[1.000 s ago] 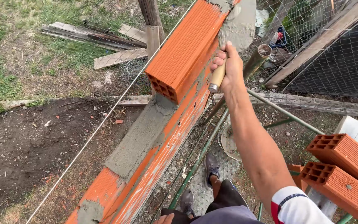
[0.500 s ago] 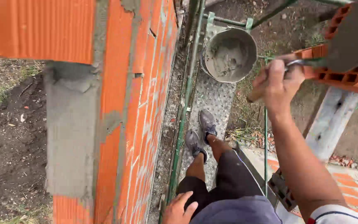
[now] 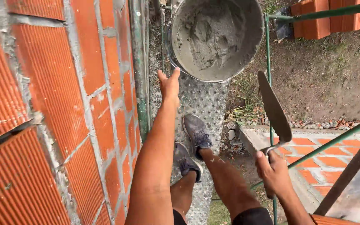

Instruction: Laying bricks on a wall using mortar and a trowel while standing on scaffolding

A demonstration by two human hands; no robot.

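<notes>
Brick wall (image 3: 55,125) close on the left; narrow plank (image 3: 205,108) underfoot, far above the ground, so a lean could mean a fall; mortar bucket (image 3: 215,37) at the far end, could tip if dragged by the rim; left hand (image 3: 169,83) spread, fingertips at that rim; right hand (image 3: 273,173) clenched on trowel (image 3: 273,108), blade upright, could snag the green rail (image 3: 268,54).

One mortar bucket (image 3: 215,39), one trowel (image 3: 273,108), two hands, two shoes.

Bucket (image 3: 217,37) top (cut off)
</notes>
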